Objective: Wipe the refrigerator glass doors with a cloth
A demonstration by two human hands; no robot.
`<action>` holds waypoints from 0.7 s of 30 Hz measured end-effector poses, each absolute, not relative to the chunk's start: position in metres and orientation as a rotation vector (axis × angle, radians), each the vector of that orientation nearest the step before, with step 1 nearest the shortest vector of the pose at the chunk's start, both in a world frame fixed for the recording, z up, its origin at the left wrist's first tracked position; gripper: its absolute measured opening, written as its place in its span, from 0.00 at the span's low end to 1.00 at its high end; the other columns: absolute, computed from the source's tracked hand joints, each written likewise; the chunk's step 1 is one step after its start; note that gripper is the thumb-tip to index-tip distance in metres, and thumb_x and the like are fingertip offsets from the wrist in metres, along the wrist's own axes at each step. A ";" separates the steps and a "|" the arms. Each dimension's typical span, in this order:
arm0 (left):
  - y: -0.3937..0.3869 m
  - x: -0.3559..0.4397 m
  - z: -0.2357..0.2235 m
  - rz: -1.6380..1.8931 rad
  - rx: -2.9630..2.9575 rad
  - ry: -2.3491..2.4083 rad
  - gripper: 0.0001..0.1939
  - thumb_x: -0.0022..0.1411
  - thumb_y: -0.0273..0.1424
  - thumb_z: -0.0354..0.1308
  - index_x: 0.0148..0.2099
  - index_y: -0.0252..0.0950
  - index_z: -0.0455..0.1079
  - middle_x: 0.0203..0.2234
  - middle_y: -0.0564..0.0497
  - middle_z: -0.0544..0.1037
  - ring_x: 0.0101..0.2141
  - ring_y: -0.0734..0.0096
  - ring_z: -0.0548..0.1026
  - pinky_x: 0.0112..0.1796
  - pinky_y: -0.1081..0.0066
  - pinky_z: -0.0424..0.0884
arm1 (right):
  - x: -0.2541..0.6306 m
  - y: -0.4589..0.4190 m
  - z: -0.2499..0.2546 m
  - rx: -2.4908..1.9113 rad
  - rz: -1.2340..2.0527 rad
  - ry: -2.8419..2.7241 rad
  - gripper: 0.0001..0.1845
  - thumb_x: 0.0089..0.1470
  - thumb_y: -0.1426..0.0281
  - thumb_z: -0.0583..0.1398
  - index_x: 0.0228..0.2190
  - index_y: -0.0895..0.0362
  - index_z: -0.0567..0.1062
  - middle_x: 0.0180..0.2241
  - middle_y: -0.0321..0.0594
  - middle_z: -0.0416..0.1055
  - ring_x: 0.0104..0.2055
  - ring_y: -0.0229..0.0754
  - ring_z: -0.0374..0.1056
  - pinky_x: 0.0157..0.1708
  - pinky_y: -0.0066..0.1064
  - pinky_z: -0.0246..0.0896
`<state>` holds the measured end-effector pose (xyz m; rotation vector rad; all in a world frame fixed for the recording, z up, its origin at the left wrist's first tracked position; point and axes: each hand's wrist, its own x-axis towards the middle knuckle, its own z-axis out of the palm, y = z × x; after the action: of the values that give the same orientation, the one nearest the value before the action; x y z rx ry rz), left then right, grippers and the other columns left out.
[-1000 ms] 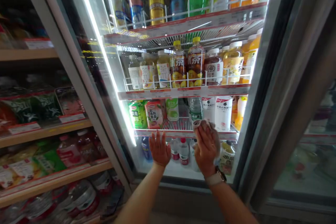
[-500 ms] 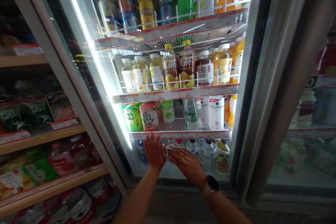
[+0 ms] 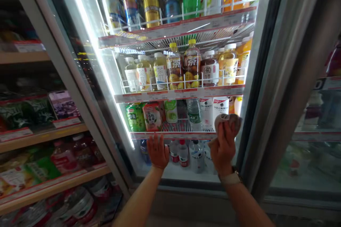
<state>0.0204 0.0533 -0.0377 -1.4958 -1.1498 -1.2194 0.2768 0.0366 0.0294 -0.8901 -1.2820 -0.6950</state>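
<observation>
A closed glass door (image 3: 183,179) of a drinks fridge stands in front of me. My left hand (image 3: 158,151) lies flat on the glass with fingers spread, in front of the lowest shelf edge. A crumpled cloth (image 3: 234,125) is pressed against the glass lower right by my right hand (image 3: 224,147), whose fingers cover part of it. Behind the cloth stand white cartons (image 3: 220,105), partly hidden. A clear water bottle (image 3: 194,115) is to the left of them. Bottles with red caps (image 3: 183,154) show between my hands on the bottom level.
Several shelves of drinks fill the fridge, with bottles of tea (image 3: 191,65) in the middle and cans (image 3: 151,5) above. Wooden shelves (image 3: 42,138) with packaged goods stand at the left. A metal door frame (image 3: 269,95) runs along the right.
My right hand has moved right and upward with the cloth, from beside my left hand to near the right door edge. My left hand has stayed on the glass.
</observation>
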 end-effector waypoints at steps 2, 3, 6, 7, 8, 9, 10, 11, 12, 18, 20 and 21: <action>0.054 0.020 -0.040 -1.217 -1.496 -1.164 0.32 0.68 0.34 0.47 0.71 0.36 0.45 0.69 0.40 0.51 0.69 0.54 0.46 0.66 0.48 0.46 | 0.261 0.036 0.020 -0.891 -0.685 -1.312 0.34 0.61 0.80 0.48 0.67 0.51 0.53 0.65 0.44 0.58 0.68 0.54 0.51 0.65 0.59 0.51; 0.055 0.020 -0.041 -1.217 -1.497 -1.171 0.32 0.68 0.35 0.47 0.71 0.36 0.45 0.68 0.40 0.51 0.68 0.54 0.47 0.66 0.48 0.46 | 0.252 0.035 0.014 -0.884 -0.683 -1.345 0.35 0.61 0.80 0.48 0.67 0.51 0.53 0.64 0.44 0.60 0.68 0.53 0.53 0.65 0.57 0.51; 0.056 0.019 -0.043 -1.221 -1.505 -1.182 0.32 0.68 0.35 0.46 0.71 0.37 0.46 0.68 0.41 0.52 0.68 0.54 0.47 0.66 0.47 0.45 | 0.228 0.030 -0.007 -0.848 -0.679 -1.519 0.35 0.61 0.81 0.48 0.67 0.52 0.53 0.61 0.44 0.66 0.67 0.46 0.55 0.67 0.48 0.49; 0.055 0.018 -0.043 -1.221 -1.510 -1.181 0.31 0.68 0.35 0.46 0.71 0.36 0.46 0.68 0.41 0.52 0.69 0.53 0.46 0.66 0.47 0.45 | 0.221 0.028 -0.015 -0.835 -0.672 -1.591 0.35 0.61 0.82 0.49 0.67 0.53 0.53 0.60 0.44 0.67 0.66 0.44 0.57 0.68 0.44 0.49; 0.055 0.018 -0.042 -1.219 -1.515 -1.183 0.31 0.68 0.35 0.46 0.71 0.36 0.46 0.68 0.40 0.52 0.69 0.53 0.46 0.66 0.47 0.44 | 0.216 0.027 -0.024 -0.817 -0.661 -1.659 0.35 0.61 0.82 0.49 0.67 0.54 0.53 0.59 0.44 0.69 0.65 0.42 0.59 0.68 0.41 0.49; 0.055 0.019 -0.042 -1.216 -1.520 -1.182 0.31 0.68 0.35 0.47 0.71 0.36 0.47 0.68 0.40 0.52 0.69 0.53 0.46 0.66 0.47 0.45 | 0.212 0.025 -0.033 -0.794 -0.646 -1.726 0.35 0.61 0.83 0.48 0.67 0.54 0.54 0.58 0.43 0.70 0.64 0.40 0.60 0.67 0.39 0.50; 0.054 0.019 -0.041 -1.214 -1.521 -1.178 0.32 0.68 0.35 0.47 0.71 0.36 0.47 0.68 0.40 0.52 0.69 0.54 0.46 0.66 0.48 0.45 | 0.209 0.024 -0.041 -0.762 -0.633 -1.790 0.34 0.60 0.84 0.47 0.66 0.55 0.56 0.57 0.42 0.71 0.63 0.39 0.62 0.66 0.38 0.51; 0.053 0.019 -0.040 -1.212 -1.520 -1.174 0.31 0.69 0.35 0.47 0.71 0.37 0.46 0.69 0.40 0.51 0.69 0.54 0.45 0.66 0.48 0.45 | 0.207 0.023 -0.049 -0.720 -0.624 -1.856 0.34 0.60 0.84 0.47 0.65 0.55 0.58 0.56 0.42 0.71 0.62 0.38 0.63 0.65 0.36 0.54; 0.053 0.019 -0.039 -1.213 -1.515 -1.170 0.31 0.69 0.35 0.46 0.71 0.37 0.46 0.69 0.40 0.51 0.69 0.55 0.45 0.66 0.49 0.45 | 0.206 0.022 -0.057 -0.674 -0.621 -1.917 0.33 0.60 0.85 0.46 0.64 0.56 0.61 0.56 0.41 0.72 0.61 0.38 0.64 0.64 0.36 0.56; 0.055 0.018 -0.040 -1.202 -1.502 -1.177 0.31 0.70 0.35 0.44 0.71 0.36 0.45 0.68 0.40 0.52 0.69 0.54 0.44 0.65 0.47 0.49 | 0.212 0.025 -0.067 -0.526 -0.686 -2.094 0.26 0.61 0.82 0.47 0.57 0.58 0.70 0.55 0.38 0.72 0.58 0.36 0.66 0.57 0.32 0.65; 0.056 0.017 -0.041 -1.210 -1.502 -1.165 0.31 0.69 0.34 0.45 0.71 0.37 0.45 0.68 0.40 0.52 0.69 0.53 0.45 0.65 0.47 0.49 | 0.216 0.026 -0.058 -0.514 -0.704 -2.110 0.25 0.62 0.81 0.48 0.57 0.58 0.70 0.56 0.39 0.72 0.59 0.36 0.66 0.57 0.32 0.65; 0.056 0.017 -0.041 -1.216 -1.501 -1.160 0.31 0.69 0.34 0.45 0.71 0.37 0.45 0.69 0.40 0.51 0.69 0.53 0.45 0.65 0.47 0.49 | 0.217 0.026 -0.052 -0.515 -0.709 -2.109 0.25 0.63 0.80 0.49 0.57 0.57 0.70 0.56 0.40 0.72 0.60 0.36 0.65 0.58 0.32 0.64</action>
<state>0.0172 0.0560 -0.0409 -1.5014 -1.1599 -1.2163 0.2174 0.0259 -0.0522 -0.5148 -2.1093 -0.7092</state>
